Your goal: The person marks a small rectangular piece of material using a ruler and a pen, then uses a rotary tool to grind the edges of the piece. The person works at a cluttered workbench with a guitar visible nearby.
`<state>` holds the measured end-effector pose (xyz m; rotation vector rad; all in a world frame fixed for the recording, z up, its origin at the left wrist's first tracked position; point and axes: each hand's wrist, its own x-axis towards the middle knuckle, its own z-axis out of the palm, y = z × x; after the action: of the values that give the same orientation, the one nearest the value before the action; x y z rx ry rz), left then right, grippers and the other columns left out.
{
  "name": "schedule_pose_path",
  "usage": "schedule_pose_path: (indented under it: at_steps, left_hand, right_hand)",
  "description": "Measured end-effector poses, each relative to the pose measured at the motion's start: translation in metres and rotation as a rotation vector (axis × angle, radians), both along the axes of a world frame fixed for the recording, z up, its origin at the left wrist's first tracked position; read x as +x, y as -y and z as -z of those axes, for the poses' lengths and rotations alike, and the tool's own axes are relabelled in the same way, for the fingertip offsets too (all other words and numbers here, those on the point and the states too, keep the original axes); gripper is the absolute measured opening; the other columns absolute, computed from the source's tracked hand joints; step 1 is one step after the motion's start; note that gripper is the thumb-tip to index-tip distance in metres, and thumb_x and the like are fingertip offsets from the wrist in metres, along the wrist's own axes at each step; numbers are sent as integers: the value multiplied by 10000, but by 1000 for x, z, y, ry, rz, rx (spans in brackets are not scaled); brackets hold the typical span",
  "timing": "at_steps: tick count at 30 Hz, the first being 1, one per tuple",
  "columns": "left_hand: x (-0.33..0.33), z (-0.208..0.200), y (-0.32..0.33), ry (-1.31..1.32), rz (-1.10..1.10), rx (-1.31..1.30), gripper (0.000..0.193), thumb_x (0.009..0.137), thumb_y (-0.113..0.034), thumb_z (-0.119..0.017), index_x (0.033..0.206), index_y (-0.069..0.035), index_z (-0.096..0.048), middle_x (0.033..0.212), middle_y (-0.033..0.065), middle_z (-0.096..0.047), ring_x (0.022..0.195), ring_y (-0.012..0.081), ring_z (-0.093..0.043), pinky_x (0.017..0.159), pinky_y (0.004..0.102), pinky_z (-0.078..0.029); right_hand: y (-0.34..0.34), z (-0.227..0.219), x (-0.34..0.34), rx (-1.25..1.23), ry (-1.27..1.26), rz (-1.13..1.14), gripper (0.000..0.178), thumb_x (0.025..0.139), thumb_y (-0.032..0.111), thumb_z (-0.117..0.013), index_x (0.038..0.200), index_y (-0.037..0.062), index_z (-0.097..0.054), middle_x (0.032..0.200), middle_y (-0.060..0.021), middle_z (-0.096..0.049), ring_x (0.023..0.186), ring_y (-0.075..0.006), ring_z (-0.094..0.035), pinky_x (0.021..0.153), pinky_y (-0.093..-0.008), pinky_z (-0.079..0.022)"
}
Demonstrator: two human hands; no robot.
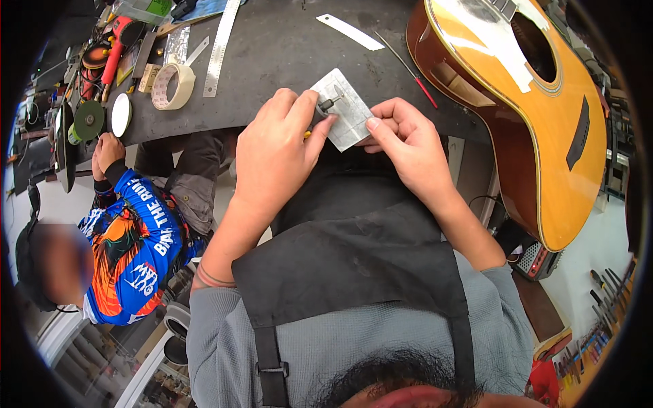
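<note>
In front of my apron, both my hands meet at a thin, grey, rectangular plate [352, 121] with a shiny surface. My right hand [411, 139] pinches its right edge, thumb on top and fingers underneath. My left hand [279, 146] is closed at the left side of the plate, its fingers around a small dark tool with a pointed metal tip [330, 105]. That tip lies over the plate's face; whether it touches cannot be told. The tool's exact kind and the rest of it are hidden by my left fingers.
An acoustic guitar [578, 183] lies at the right, overhanging the dark bench [286, 54]. Near it are a thin red-handled tool [426, 92] and a metal strip [350, 32]. Leftward lie a steel ruler [222, 47], masking tape [173, 87] and discs. Another person [143, 231] works at left.
</note>
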<state>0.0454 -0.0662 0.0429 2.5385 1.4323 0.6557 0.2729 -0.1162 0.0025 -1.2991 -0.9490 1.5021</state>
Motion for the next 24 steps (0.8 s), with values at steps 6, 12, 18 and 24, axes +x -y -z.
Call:
schedule_pose_path:
  at_steps: [6, 12, 18, 24]
  left_hand:
    - [2, 4, 4, 41, -3, -35, 313, 1005, -193, -879, 1248, -44, -750, 1003, 126, -726, 878, 343, -752, 759, 434, -591]
    - [-2, 4, 14, 152, -29, -119, 267, 1041, -179, -860, 1194, -14, -717, 1001, 177, -743, 871, 396, -749, 769, 447, -582]
    - [1, 13, 30, 177, -73, -235, 333, 1015, -188, -891, 1135, 6, -647, 972, 194, -740, 830, 417, -747, 724, 490, -589]
    - [6, 11, 39, 179, -107, -301, 340, 1011, -183, -889, 1148, -6, -633, 961, 197, -752, 847, 415, -764, 727, 495, -602]
  right_hand:
    - [2, 1, 1, 64, 96, -7, 187, 1151, 127, -732, 1236, -39, -725, 997, -39, -822, 872, -51, -692, 783, -256, -558]
    - [5, -3, 1, 108, 154, -32, 167, 1131, 98, -722, 1208, -49, -734, 983, -62, -831, 886, -58, -724, 800, -270, -585]
    - [4, -9, -1, 93, 193, -24, 150, 1128, 84, -709, 1188, -51, -733, 984, -76, -838, 890, -75, -755, 799, -283, -602]
    - [10, 1, 8, 131, 234, -110, 143, 1112, 67, -706, 1185, -52, -735, 993, -96, -846, 890, -102, -780, 815, -294, -613]
